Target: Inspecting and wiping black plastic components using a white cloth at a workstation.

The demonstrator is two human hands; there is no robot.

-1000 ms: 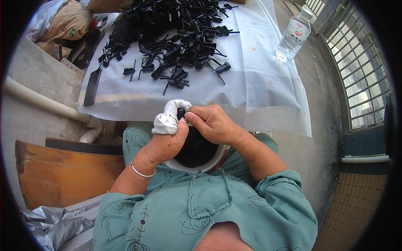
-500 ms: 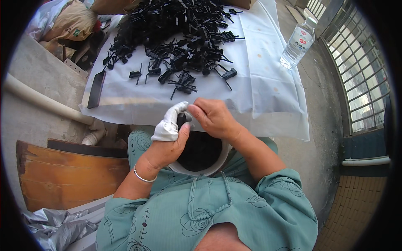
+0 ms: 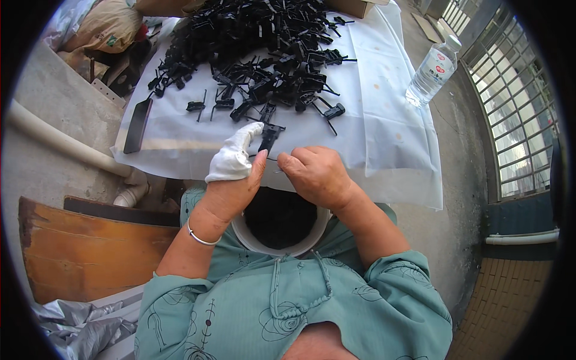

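Observation:
My left hand (image 3: 235, 159), with white glove cloth over its fingers, reaches to the near edge of the heap. Its fingers and thumb close on a black plastic part (image 3: 271, 138) with thin arms. Just to the right, my right hand (image 3: 317, 175) is bare and curled closed. Something small, thin and pale pokes out at its fingertips, too small to name. Below both hands, between my knees, stands a white bucket (image 3: 318, 235) with dark contents. A big pile of similar black parts (image 3: 240, 42) covers the far part of the table.
White sheeting (image 3: 384, 144) covers the table. A water bottle (image 3: 433, 72) stands at its right side, and a flat black strip (image 3: 138, 126) lies at the left edge. Left of me are a brown board (image 3: 90, 252) and a white pipe (image 3: 66, 144). A barred window (image 3: 510, 96) is at right.
My left hand has moved forward from over the bucket to a part on the table. The dark piece it held no longer shows. My right hand has shifted slightly right.

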